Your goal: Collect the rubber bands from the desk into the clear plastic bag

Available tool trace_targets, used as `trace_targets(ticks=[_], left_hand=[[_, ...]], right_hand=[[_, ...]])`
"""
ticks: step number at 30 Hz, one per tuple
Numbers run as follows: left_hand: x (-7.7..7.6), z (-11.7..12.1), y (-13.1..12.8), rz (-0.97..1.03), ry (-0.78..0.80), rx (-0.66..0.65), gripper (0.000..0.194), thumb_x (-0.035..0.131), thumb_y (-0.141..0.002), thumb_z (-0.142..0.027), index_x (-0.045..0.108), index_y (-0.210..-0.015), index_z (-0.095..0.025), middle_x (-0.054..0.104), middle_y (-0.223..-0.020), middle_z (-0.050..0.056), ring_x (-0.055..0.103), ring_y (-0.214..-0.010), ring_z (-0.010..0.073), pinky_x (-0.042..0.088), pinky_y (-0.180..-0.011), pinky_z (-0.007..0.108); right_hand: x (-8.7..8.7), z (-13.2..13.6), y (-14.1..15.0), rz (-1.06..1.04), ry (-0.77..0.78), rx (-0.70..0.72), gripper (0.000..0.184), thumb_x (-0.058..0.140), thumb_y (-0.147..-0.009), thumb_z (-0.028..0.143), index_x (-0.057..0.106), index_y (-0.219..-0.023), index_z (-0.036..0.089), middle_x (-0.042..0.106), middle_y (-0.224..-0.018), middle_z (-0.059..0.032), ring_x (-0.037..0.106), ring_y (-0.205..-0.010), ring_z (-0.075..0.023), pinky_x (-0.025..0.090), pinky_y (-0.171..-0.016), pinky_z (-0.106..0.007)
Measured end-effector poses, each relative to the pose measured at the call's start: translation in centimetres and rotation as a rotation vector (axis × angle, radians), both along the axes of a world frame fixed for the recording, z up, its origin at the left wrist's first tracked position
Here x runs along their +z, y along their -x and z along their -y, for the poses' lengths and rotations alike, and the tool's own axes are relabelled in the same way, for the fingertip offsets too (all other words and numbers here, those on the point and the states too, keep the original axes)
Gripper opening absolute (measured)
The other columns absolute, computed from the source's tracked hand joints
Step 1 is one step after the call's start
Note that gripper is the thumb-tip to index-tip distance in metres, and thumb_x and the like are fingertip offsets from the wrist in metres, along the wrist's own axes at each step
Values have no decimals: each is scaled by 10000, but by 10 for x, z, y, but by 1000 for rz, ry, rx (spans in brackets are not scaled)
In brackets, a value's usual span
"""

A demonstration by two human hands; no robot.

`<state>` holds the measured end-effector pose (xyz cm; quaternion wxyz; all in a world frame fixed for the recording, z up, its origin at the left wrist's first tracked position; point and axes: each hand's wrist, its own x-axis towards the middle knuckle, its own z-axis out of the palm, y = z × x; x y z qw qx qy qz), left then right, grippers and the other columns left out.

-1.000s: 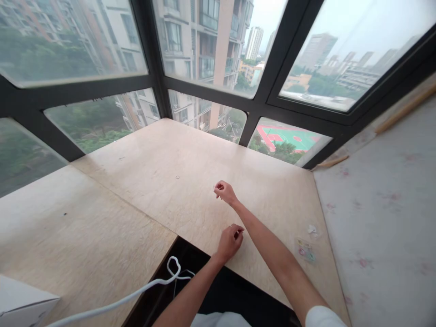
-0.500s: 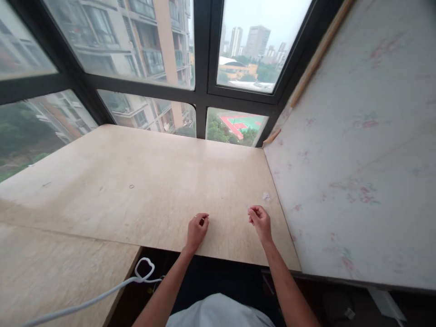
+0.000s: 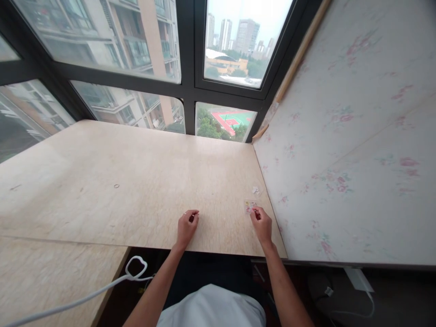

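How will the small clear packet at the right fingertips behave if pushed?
The packet lies flat on the tabletop, so it should slide rather than roll or tip. It looks thin, so probably light. Stiff or floppy: too small in view to tell.

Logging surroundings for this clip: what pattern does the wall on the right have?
The wall has scattered pink flowers on white; the head view shows it.

Clear packet (image 3: 249,205): small, squarish, see-through, with small yellow and pink-red pieces showing. Lies flat on table (image 3: 153,159), just in from right edge, roughly midway between far-right and near-right corners. Near-right part hidden; seal state unclear.
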<state>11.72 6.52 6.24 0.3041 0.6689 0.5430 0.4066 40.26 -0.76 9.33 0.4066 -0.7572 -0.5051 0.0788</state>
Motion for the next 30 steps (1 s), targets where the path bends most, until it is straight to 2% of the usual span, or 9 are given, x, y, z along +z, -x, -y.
trace_targets(ticks=[5,8,12,14,16,19,22,26,30], left_hand=[[0,1,2,58,52,-17,180,514,-826,-283,651,-876,-179,698,-856,62,654,-717,173,540,-665,303],[-2,-2,7,187,192,-42,215,527,-817,-323,652,-904,-171,695,-826,56,647,-633,156,540,-559,273],[-4,-31,30,295,285,31,268,532,-803,-346,641,-948,-149,694,-849,65,643,-605,148,509,-470,234],[-3,-57,53,189,239,156,267,504,-810,-318,637,-950,-134,693,-842,67,643,-609,149,513,-499,240],[2,-86,85,-121,184,292,269,447,-836,-275,631,-976,-137,695,-837,55,649,-656,148,525,-599,251],[14,-126,142,-263,171,450,294,437,-827,-201,612,-1049,-123,677,-988,91,639,-846,177,491,-816,297],[26,-150,198,-399,208,552,360,435,-800,-144,574,-1128,-96,627,-1082,147,579,-1001,242,429,-905,353],[35,-159,254,-569,275,588,378,451,-812,-163,532,-1173,-84,521,-1212,207,476,-1125,313,385,-920,409],[37,-162,281,-697,316,453,281,444,-861,-230,596,-1079,-140,537,-1152,165,488,-1083,291,402,-867,374]], right_hand=[[-13,6,25,-5,56,170,292,449,-862,382,659,-867,179,695,-791,-57,630,-680,-170,479,-657,-263],[-20,11,40,3,95,267,307,457,-862,414,675,-861,198,703,-796,-50,636,-688,-181,479,-655,-270],[-27,17,41,-23,138,302,445,392,-905,497,661,-735,185,679,-693,-48,623,-646,-188,458,-620,-271],[-31,18,37,-66,150,288,513,360,-917,527,628,-649,181,627,-583,-29,599,-569,-178,438,-577,-264],[-34,18,33,-90,152,288,533,358,-916,543,625,-630,180,595,-535,-18,584,-531,-174,427,-562,-265],[-36,18,30,-101,162,303,564,336,-910,567,647,-636,186,593,-530,-26,584,-528,-183,435,-565,-274],[-36,19,29,-117,171,302,585,315,-904,582,668,-648,192,609,-549,-40,598,-552,-198,451,-572,-285],[-38,19,27,-131,178,308,582,322,-890,585,695,-674,193,617,-565,-48,604,-569,-210,471,-570,-299],[-41,19,25,-130,189,302,578,336,-877,585,714,-686,191,622,-565,-50,607,-563,-213,483,-564,-307]])
